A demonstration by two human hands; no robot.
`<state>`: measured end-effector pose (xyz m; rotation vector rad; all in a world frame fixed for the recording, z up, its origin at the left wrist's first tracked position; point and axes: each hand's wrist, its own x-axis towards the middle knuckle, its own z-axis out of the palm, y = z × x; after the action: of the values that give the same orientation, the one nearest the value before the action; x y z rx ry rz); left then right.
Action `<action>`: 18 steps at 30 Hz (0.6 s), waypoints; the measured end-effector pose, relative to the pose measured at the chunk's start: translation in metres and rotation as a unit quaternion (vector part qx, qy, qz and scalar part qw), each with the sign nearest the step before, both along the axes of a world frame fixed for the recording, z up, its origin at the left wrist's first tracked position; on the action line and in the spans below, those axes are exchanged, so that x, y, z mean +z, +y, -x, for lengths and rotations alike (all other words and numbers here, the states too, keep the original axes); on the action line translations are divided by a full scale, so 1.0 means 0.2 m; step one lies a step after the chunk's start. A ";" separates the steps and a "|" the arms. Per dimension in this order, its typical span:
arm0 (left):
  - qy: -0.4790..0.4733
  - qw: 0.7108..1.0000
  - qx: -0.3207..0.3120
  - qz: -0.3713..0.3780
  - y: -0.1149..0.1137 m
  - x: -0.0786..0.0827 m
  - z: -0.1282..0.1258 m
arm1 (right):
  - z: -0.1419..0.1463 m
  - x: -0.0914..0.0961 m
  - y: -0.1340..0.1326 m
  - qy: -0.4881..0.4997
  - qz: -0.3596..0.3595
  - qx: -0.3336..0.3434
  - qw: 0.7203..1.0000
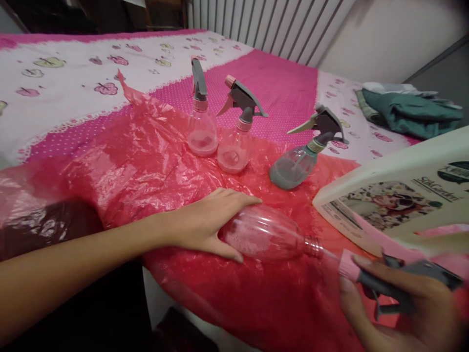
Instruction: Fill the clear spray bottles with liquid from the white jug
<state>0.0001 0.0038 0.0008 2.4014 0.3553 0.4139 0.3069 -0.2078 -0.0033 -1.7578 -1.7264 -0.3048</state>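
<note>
A clear ribbed bottle [269,234] lies tilted on its side, its open neck pointing right. Around its base my left hand [208,220] is curled, thumb below and fingers above. My right hand [414,308] grips a spray trigger head [384,288], grey with a pink collar, just off the bottle's mouth. A thin tube runs from that collar into the neck. Behind stand two spray bottles with pink collars, one on the left [202,132] and one in the middle [234,151]. A third spray bottle [293,166], with a pale green collar, leans to the right.
Red plastic sheeting [120,181] covers the near part of a pink and white patterned bedspread [282,83]. A large cream jug [395,190] with a printed label stands at right. Folded green cloth [406,110] lies behind it.
</note>
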 end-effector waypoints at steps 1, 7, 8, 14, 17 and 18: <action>0.001 1.000 0.001 0.000 0.00 0.00 0.00 | -0.02 -0.01 -0.01 0.004 0.010 -0.006 1.000; 0.002 1.000 0.006 0.003 -0.01 0.01 0.00 | -0.09 -0.02 -0.03 0.012 0.029 -0.028 0.999; 0.004 1.000 0.008 0.003 -0.01 0.01 0.00 | -0.10 -0.01 -0.03 0.014 0.035 -0.029 0.999; 0.008 1.000 0.013 0.013 -0.01 0.01 0.00 | -0.08 0.01 -0.02 0.016 0.029 -0.069 0.997; 0.012 0.999 0.022 0.026 -0.01 0.01 0.00 | -0.08 0.00 -0.02 0.027 0.034 -0.071 0.997; 0.014 0.999 0.024 0.030 -0.01 0.01 0.00 | -0.08 0.00 -0.02 0.029 0.036 -0.069 0.997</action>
<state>0.0004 0.0025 0.0032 2.3467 0.4329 0.3863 0.3229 -0.2123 -0.0024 -1.9239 -1.5960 -0.2524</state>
